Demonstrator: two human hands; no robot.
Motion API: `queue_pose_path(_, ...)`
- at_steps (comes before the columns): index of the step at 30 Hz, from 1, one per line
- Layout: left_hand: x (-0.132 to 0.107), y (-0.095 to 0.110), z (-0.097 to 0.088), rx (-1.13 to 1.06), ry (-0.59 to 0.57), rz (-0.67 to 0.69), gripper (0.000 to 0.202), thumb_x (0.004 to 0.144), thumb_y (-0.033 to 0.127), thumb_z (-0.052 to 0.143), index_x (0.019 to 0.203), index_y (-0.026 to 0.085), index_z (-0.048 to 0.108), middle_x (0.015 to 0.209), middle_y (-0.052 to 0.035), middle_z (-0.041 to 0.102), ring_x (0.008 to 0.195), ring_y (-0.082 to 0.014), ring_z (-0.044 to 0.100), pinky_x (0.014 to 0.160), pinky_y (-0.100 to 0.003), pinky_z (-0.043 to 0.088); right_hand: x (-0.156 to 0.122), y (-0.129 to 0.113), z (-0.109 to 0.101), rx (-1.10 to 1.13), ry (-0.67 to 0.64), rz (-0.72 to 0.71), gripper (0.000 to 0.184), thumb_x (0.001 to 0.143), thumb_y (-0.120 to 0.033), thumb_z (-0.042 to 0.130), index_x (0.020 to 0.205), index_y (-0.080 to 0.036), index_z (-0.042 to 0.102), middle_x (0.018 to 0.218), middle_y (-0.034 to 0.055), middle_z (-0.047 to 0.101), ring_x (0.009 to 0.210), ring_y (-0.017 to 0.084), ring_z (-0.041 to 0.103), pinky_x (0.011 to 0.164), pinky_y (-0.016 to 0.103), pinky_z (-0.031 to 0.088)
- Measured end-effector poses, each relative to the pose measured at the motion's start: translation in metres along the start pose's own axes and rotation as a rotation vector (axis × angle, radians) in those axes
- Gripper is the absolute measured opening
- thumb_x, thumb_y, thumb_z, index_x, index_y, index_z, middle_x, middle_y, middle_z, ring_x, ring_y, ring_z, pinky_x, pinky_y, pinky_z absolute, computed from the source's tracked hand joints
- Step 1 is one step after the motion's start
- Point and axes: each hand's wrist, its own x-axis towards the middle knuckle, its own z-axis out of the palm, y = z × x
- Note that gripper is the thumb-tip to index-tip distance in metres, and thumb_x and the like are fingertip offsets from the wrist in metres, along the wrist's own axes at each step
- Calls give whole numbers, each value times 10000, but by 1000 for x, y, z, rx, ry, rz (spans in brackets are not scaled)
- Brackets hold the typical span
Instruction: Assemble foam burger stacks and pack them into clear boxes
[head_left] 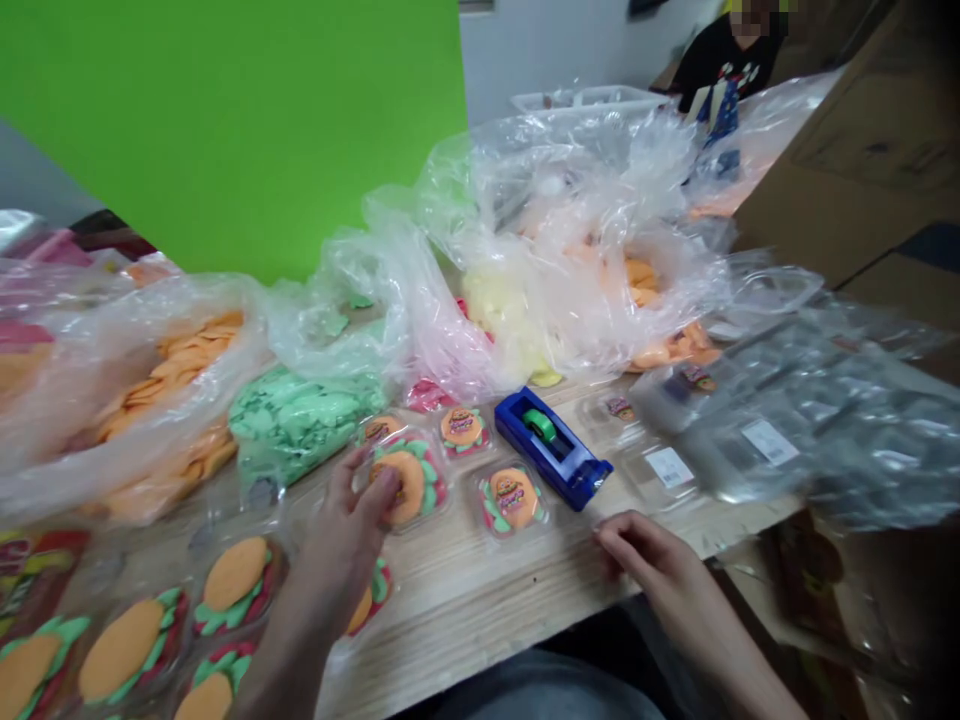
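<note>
My left hand grips a clear plastic box with a toy burger in it, thumb on top. It is lifted or tilted slightly over other boxes. My right hand is by the table's front edge, thumb and forefinger pinched together; what they hold, if anything, I cannot make out. Just beyond it stands a blue tape dispenser with a green roll core. Between my hands lies another boxed burger with a printed label on its lid. A further labelled boxed burger sits behind.
Several burger boxes spread over the left front. Plastic bags of orange pieces, green pieces and yellow pieces line the back. Clear empty packs pile up at right, beside a cardboard box. A person is at the far right.
</note>
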Motion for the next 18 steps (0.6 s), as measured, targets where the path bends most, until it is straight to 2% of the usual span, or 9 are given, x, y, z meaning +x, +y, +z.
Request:
queue_pose_path(3, -16, 4, 15, -257, -119, -66, 437, 691, 427, 678, 1016, 187, 510, 946, -46, 652, 815, -206, 633, 632, -306, 506, -29, -24, 4, 72, -107, -50, 235, 855, -378, 510, 704, -204, 558, 652, -2, 543, 635, 149, 544, 597, 225, 449)
queue_pose_path(5, -26, 5, 28, -363, -187, -66, 370, 732, 389, 659, 1007, 185, 521, 998, -49, 647, 909, -209, 626, 703, -311, 517, -41, -41, 10, 112, -146, -142, 211, 858, -343, 516, 697, -212, 555, 695, 9, 545, 671, 151, 553, 621, 220, 460)
queue_pose_path(9, -42, 11, 45, -457, -222, -40, 318, 782, 347, 622, 1040, 201, 504, 1029, -47, 650, 1008, -215, 609, 801, -335, 509, -45, -67, 32, 144, -181, -365, 145, 830, -294, 567, 703, -224, 559, 683, 9, 532, 652, 160, 550, 592, 242, 454)
queue_pose_path(12, -49, 15, 48, -447, -191, -27, 364, 762, 355, 643, 1053, 202, 486, 1004, -58, 663, 1014, -233, 613, 818, -355, 506, -39, -76, 48, 101, -104, -429, 184, 835, -265, 557, 665, -215, 509, 665, 0, 497, 629, 150, 522, 568, 244, 424)
queue_pose_path(18, -56, 11, 47, -417, -117, 36, 423, 706, 379, 704, 1011, 226, 455, 949, -33, 668, 919, -230, 646, 784, -363, 519, -26, -81, 65, -16, 76, -421, 274, 843, -199, 526, 599, -200, 401, 606, -28, 422, 571, 110, 435, 533, 211, 371)
